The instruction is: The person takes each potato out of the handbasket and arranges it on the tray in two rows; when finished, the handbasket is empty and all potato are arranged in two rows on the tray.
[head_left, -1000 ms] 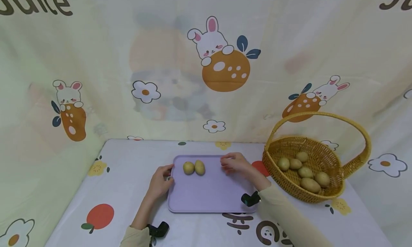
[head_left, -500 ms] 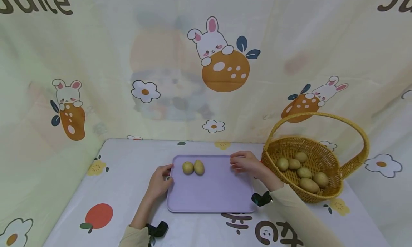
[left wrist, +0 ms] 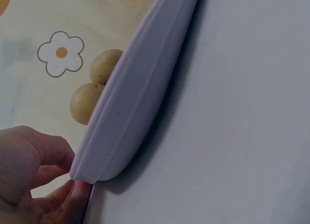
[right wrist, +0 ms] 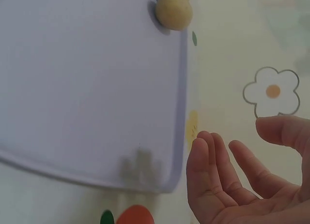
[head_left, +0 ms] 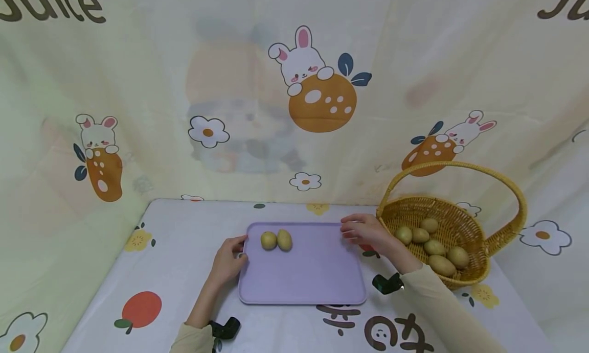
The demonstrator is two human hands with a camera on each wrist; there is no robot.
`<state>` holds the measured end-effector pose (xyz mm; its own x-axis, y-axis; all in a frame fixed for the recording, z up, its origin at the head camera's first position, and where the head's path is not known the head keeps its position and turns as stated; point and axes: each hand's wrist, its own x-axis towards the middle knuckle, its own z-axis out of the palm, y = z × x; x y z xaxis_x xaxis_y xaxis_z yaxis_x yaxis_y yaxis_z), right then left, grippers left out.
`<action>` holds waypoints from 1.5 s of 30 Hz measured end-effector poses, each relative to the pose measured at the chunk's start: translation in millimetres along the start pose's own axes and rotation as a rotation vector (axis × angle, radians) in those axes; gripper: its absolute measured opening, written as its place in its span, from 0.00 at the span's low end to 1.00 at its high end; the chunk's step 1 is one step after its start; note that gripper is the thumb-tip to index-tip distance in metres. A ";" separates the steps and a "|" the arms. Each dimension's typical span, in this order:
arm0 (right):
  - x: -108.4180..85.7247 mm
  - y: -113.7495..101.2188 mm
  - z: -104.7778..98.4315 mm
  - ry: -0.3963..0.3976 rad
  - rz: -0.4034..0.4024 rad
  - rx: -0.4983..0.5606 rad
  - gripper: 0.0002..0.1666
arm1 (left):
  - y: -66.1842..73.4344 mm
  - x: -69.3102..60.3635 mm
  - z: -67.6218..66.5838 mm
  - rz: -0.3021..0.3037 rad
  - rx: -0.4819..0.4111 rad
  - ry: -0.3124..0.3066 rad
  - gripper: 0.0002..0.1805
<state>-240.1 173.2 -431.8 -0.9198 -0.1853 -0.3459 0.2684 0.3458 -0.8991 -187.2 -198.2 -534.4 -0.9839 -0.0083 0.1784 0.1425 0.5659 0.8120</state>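
One end of the tray [head_left: 303, 279], the left, is pinched between the bent fingers and thumb of my left hand [head_left: 227, 263], I suppose to stop it sliding on the desk [head_left: 184, 251]. Two potatoes [head_left: 284, 240] touch at the tray's far left, perhaps so each checks the other's rolling. My right hand [head_left: 368, 233] hangs, loosely spread and holding nothing, by the far right corner. Farthest right, the basket [head_left: 467, 230] holds six more potatoes [head_left: 457, 257], probably stood there within easy reach.
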 end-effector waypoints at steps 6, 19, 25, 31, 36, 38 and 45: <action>-4.9 0.1 -14.0 0.004 -0.027 -0.012 0.24 | -0.2 -0.4 0.7 -0.005 -0.001 -0.002 0.30; -16.7 -4.8 -48.8 -0.024 -0.084 0.001 0.26 | 1.1 -0.4 -0.1 0.006 0.001 0.008 0.29; -22.0 -9.5 -58.5 -0.027 -0.085 -0.027 0.26 | 1.2 0.2 -0.8 -0.002 0.004 0.002 0.30; -25.6 -10.4 -66.5 -0.016 -0.075 -0.036 0.26 | 3.1 0.0 -0.3 -0.007 -0.001 0.003 0.30; -28.3 -7.1 -75.7 -0.019 -0.086 -0.011 0.28 | 3.5 -0.3 -1.1 0.000 0.008 0.006 0.30; -28.7 -5.1 -79.7 -0.024 -0.090 -0.003 0.28 | 3.5 -0.1 -0.9 -0.003 0.008 0.004 0.30; -26.5 4.9 -95.2 -0.020 -0.082 0.000 0.31 | 3.3 0.2 -1.3 -0.003 0.010 0.000 0.30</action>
<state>-241.7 267.3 -401.5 -0.9328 -0.2310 -0.2765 0.1926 0.3287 -0.9246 -186.8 -197.4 -530.9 -0.9844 -0.0101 0.1758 0.1382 0.5743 0.8069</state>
